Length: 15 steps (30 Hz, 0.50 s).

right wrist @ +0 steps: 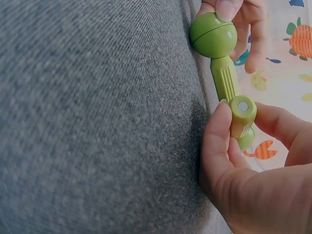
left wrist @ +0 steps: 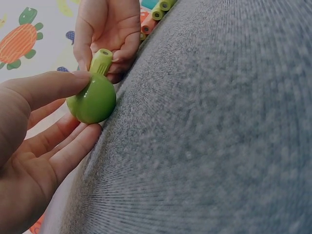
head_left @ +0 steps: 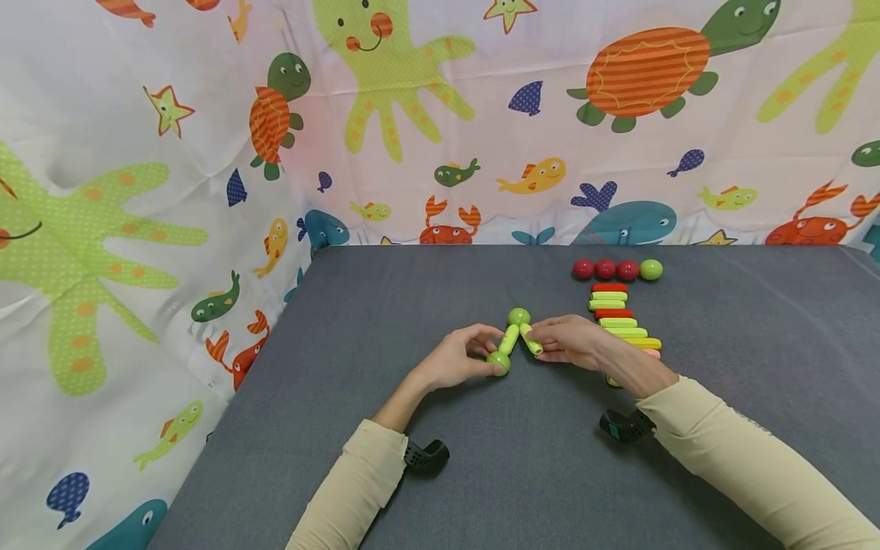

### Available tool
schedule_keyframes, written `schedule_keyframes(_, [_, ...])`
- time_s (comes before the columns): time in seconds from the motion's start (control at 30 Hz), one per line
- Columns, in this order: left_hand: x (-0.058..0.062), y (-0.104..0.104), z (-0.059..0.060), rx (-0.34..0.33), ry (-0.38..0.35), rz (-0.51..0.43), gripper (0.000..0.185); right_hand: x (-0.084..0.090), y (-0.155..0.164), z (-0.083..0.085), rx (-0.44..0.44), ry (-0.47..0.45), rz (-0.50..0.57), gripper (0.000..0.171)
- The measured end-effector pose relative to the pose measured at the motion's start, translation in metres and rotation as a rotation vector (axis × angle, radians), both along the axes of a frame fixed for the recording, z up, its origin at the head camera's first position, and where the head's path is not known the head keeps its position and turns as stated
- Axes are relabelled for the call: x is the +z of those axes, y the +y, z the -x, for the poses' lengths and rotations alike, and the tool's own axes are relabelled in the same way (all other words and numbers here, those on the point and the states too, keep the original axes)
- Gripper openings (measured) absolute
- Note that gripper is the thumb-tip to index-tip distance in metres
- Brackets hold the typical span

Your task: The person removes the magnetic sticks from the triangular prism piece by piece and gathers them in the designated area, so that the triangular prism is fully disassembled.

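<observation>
On the grey cloth, two yellow-green rods and two green balls form an upside-down V. My left hand [head_left: 455, 359] grips the near green ball [head_left: 499, 363] between thumb and fingers. From that ball the first rod [head_left: 509, 339] runs up to the far green ball [head_left: 519, 316]. My right hand [head_left: 576, 341] pinches the second rod [right wrist: 243, 117], whose top end meets the far ball. Its free end shows a round silvery tip in the right wrist view. Most of the far ball is hidden there behind the rod and fingers.
Three red balls [head_left: 605, 269] and a lone green ball [head_left: 651, 270] form a row at the back right. Below them lies a column of red, yellow, green and orange rods [head_left: 622, 322], partly covered by my right forearm. A patterned sea-animal curtain [head_left: 412, 176] hangs behind.
</observation>
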<state>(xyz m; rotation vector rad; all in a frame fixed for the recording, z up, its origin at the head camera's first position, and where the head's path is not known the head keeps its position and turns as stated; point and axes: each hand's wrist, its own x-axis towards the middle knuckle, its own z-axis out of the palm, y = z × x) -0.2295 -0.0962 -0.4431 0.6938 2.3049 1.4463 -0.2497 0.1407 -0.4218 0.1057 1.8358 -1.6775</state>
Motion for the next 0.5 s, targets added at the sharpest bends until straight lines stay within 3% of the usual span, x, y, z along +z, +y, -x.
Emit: schedule_keyframes(0.5, [-0.001,0.0001,0.0002,-0.001,0.011,0.008,0.052,-0.0013,0.0008,-0.0001,0.025,0.03,-0.003,0.056])
